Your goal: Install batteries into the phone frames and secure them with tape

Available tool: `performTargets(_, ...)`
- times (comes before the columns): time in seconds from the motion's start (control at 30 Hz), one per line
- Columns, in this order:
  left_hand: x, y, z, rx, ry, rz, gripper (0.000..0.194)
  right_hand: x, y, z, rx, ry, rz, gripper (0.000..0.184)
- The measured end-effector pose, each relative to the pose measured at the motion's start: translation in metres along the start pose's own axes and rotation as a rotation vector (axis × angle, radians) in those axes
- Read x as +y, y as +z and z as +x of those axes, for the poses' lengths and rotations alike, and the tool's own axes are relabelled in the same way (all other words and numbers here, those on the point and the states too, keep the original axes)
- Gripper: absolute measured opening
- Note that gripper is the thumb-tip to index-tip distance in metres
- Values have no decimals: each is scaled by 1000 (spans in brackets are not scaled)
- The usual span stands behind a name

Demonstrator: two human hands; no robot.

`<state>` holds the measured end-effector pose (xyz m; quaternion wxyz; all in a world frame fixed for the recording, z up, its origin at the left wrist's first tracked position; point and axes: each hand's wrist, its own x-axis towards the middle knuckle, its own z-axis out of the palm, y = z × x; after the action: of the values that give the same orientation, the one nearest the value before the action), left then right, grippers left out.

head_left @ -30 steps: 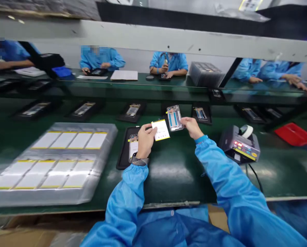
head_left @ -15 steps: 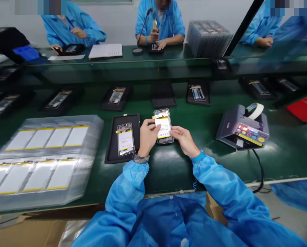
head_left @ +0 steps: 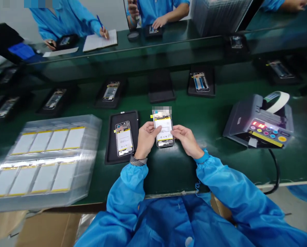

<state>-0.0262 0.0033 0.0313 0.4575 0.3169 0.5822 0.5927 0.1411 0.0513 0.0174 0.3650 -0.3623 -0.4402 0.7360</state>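
Note:
An opened phone [head_left: 164,132] with a white battery inside is held just above the green bench, between my two hands. My left hand [head_left: 147,137] grips its left edge, the thumb lying over the battery. At the right edge, my right hand [head_left: 184,138] pinches the frame with thumb and fingers. Left of my left hand, a black tray [head_left: 111,147] carries a second opened phone [head_left: 124,139], its white battery also showing. A black wristband [head_left: 138,161] circles my left wrist and a blue strap [head_left: 203,157] my right.
A clear plastic tray stack [head_left: 91,144] with several white batteries stands at left. A tape dispenser [head_left: 256,120] with a lit display is at right. Black trays [head_left: 161,87], several with opened phones, line the far side. Co-workers [head_left: 63,20] sit opposite, one writing in a notebook [head_left: 91,43].
My view has shifted, so the dispenser appears farther right. Both hands still hold the phone in nearly the same place. The co-worker at left has brought a pen onto the notebook.

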Motion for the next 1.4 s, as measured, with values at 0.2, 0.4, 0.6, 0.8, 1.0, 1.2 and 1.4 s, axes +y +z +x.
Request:
performTargets(0.2, -8, 17, -12, -147, -75, -56, 49, -8, -7, 4, 90, -113, -97, 47)
performTargets(0.4, -17, 36, -17, 23, -85, -16, 50, -2, 0, -6, 61, -178, -132, 40)
performTargets(0.6, -19, 37, -18, 78, -27, 105, 45, 4, 5, -8, 69, -168, -139, 40)
performTargets(0.8, -20, 36, -18, 41, -47, 41, 49, 3, 4, -8, 84, -158, -127, 41)
performTargets(1.0, -20, 36, -19, 12, -29, 51, 48, 5, 2, -7, 110, -159, -171, 39)
performTargets(1.2, -20, 37, -19, -9, -30, 57, 49, 7, 0, -7, 117, -178, -210, 34)
performTargets(1.4, -23, 37, -19, 7, -20, 82, 46, 8, -1, -7, 119, -189, -226, 33)
